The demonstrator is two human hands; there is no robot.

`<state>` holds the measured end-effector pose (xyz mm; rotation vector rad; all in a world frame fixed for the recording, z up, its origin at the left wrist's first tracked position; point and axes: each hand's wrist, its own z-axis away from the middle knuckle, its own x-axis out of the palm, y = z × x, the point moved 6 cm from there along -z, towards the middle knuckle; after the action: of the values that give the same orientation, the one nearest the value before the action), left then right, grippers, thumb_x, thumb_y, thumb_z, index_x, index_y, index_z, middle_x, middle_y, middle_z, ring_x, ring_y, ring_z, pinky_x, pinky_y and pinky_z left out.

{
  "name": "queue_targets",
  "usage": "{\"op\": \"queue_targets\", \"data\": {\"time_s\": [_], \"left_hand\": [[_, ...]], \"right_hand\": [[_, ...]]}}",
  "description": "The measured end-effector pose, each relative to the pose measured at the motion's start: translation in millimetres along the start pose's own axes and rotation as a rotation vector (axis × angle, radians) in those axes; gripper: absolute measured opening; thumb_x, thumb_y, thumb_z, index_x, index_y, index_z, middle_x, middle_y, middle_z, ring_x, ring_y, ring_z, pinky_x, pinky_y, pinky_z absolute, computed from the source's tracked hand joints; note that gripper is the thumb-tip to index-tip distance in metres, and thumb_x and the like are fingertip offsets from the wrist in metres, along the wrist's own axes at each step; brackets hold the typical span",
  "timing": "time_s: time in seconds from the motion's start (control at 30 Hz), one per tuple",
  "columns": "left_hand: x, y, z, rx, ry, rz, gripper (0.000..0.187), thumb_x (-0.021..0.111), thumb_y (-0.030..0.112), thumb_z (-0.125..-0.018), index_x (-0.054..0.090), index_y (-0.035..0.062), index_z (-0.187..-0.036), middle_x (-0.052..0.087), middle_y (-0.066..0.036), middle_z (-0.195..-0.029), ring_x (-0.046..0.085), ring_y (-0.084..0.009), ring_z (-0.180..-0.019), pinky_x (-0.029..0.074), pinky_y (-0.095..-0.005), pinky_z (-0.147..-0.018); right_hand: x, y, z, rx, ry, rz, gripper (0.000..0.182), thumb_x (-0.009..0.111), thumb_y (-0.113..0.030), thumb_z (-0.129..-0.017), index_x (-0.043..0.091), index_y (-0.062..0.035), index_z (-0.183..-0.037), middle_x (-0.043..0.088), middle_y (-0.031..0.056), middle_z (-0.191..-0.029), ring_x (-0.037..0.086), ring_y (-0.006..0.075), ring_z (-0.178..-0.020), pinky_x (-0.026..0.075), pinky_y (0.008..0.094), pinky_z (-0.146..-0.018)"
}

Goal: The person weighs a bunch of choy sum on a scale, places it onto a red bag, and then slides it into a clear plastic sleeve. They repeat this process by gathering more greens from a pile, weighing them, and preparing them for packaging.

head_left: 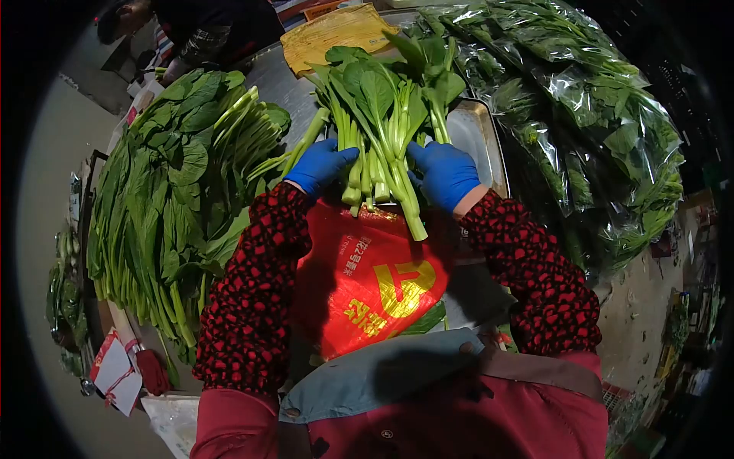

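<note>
A bunch of leafy greens (382,115) with thick pale stalks lies in front of me, leaves pointing away and stalk ends toward me. My left hand (321,165), in a blue glove, is closed at the left side of the bunch, against the stalks. On the right side, my right hand (443,173), also blue-gloved, has its fingers curled round the stalks; some fingertips are hidden behind them. Part of a metal tray (497,149) shows beneath and to the right of the bunch. Nearer me is a red bag (367,283) with gold print.
A large pile of loose greens (176,176) is at the left. Greens in clear plastic (566,115) are heaped at the right. A yellow sheet (332,34) lies at the back of the metal table (283,80). Another person (222,27) is at the upper left.
</note>
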<state>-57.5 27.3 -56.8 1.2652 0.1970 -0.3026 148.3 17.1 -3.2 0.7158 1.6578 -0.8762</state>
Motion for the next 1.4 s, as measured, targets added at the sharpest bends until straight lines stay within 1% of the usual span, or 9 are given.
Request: {"op": "queue_targets", "data": {"time_s": [0.17,0.47,0.53,0.67,0.77,0.87,1.0,1.07,1.4], "left_hand": [[1.8,13.9,6.9,0.119,0.094,-0.259,0.046,0.063,0.034,-0.077,0.058,-0.0017,-0.104,0.062,-0.013,-0.092,0.059,-0.0180,-0.083,0.046,-0.0300,-0.076],[8.0,2.5,6.1,0.001,-0.061,0.423,0.031,0.061,0.019,-0.082,0.057,-0.0008,-0.105,0.062,-0.006,-0.093,0.058,-0.0140,-0.080,0.046,-0.0269,-0.073],[8.3,3.6,6.3,-0.078,-0.121,0.530,0.029,0.061,0.019,-0.082,0.058,0.0003,-0.104,0.062,-0.005,-0.089,0.059,-0.0131,-0.076,0.047,-0.0263,-0.070],[9.3,2.9,1.5,-0.070,-0.143,0.644,0.029,0.060,0.021,-0.082,0.058,0.0011,-0.103,0.063,-0.005,-0.087,0.060,-0.0136,-0.071,0.047,-0.0257,-0.067],[10.6,7.1,3.8,-0.076,-0.115,0.629,0.028,0.061,0.022,-0.082,0.058,0.0025,-0.102,0.062,-0.003,-0.089,0.059,-0.0122,-0.077,0.047,-0.0256,-0.071],[13.2,16.0,6.5,-0.052,-0.084,0.630,0.027,0.062,0.022,-0.081,0.059,0.0032,-0.101,0.061,-0.002,-0.089,0.057,-0.0114,-0.079,0.046,-0.0259,-0.073],[18.3,32.4,21.9,-0.129,-0.106,0.757,0.024,0.061,0.024,-0.082,0.059,0.0035,-0.095,0.061,-0.003,-0.082,0.059,-0.0125,-0.070,0.049,-0.0263,-0.066],[16.4,28.9,17.4,-0.133,-0.141,0.741,0.023,0.060,0.024,-0.083,0.060,0.0036,-0.094,0.062,-0.004,-0.081,0.059,-0.0131,-0.069,0.049,-0.0267,-0.064],[14.4,26.1,15.0,-0.200,-0.212,0.974,0.028,0.050,0.021,-0.088,0.051,0.0036,-0.110,0.062,-0.009,-0.089,0.062,-0.0193,-0.078,0.054,-0.0307,-0.065]], "right_hand": [[9.3,-7.1,-21.4,-0.017,-0.026,-0.068,0.032,0.061,-0.022,-0.074,0.049,-0.0073,-0.100,0.057,0.0172,-0.080,0.058,0.0357,-0.072,0.046,0.0446,-0.060],[29.7,4.5,-52.6,0.137,-0.053,-0.335,0.069,0.068,-0.018,-0.069,0.033,-0.0005,-0.126,0.061,0.0211,-0.092,0.059,0.0377,-0.085,0.048,0.0416,-0.074],[48.6,35.9,-68.7,-0.026,0.158,-0.595,0.074,0.068,-0.022,-0.070,0.029,-0.0014,-0.130,0.058,0.0220,-0.103,0.059,0.0362,-0.090,0.048,0.0403,-0.075],[-5.8,21.9,-50.1,0.443,-0.153,-1.735,0.058,0.064,-0.009,-0.077,0.036,-0.0066,-0.128,0.057,0.0077,-0.094,0.062,0.0187,-0.073,0.052,0.0284,-0.053],[-33.4,20.2,-37.2,0.407,-0.279,-2.275,0.032,0.059,-0.006,-0.082,0.049,-0.0051,-0.113,0.057,0.0090,-0.096,0.063,0.0242,-0.079,0.057,0.0308,-0.066],[-37.4,25.3,-36.8,0.383,-0.352,-2.538,0.025,0.050,-0.008,-0.088,0.054,0.0037,-0.109,0.059,0.0209,-0.096,0.062,0.0269,-0.086,0.057,0.0256,-0.056],[-37.2,35.3,-39.9,0.476,-0.224,-2.632,0.026,0.048,-0.011,-0.089,0.052,0.0068,-0.107,0.057,0.0258,-0.096,0.063,0.0279,-0.078,0.058,0.0283,-0.060],[-46.5,24.9,-38.9,0.251,-0.520,-2.845,0.030,0.048,-0.015,-0.089,0.050,0.0080,-0.108,0.054,0.0283,-0.100,0.062,0.0283,-0.075,0.058,0.0305,-0.061],[-52.1,23.4,-31.1,0.178,-0.571,-2.900,0.038,0.046,-0.021,-0.090,0.044,0.0072,-0.115,0.052,0.0270,-0.105,0.061,0.0275,-0.079,0.056,0.0298,-0.059]]}}
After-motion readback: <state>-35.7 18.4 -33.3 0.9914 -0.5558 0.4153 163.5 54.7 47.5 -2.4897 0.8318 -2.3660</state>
